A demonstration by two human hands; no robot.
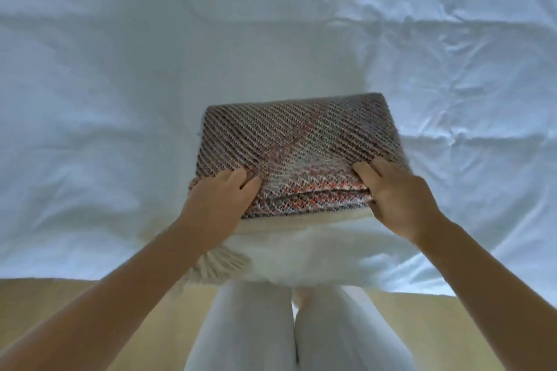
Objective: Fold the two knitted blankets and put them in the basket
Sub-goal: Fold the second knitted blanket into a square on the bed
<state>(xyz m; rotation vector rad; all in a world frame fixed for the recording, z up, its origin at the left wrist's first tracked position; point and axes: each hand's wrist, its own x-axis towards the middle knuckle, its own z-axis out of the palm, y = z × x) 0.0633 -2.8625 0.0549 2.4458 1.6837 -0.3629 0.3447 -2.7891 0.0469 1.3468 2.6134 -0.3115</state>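
A folded multicoloured knitted blanket (289,141), striped in grey, brown and orange, lies on top of a folded cream blanket (301,253) with a fringe at its left end. Both rest near the front edge of the bed. My left hand (220,199) grips the near left edge of the multicoloured blanket, fingers on top. My right hand (394,190) grips its near right edge the same way. No basket is in view.
A white, wrinkled bed sheet (120,99) fills the view beyond and beside the blankets. Below the bed's front edge I see a pale yellow floor (90,304) and my legs in white trousers (301,334).
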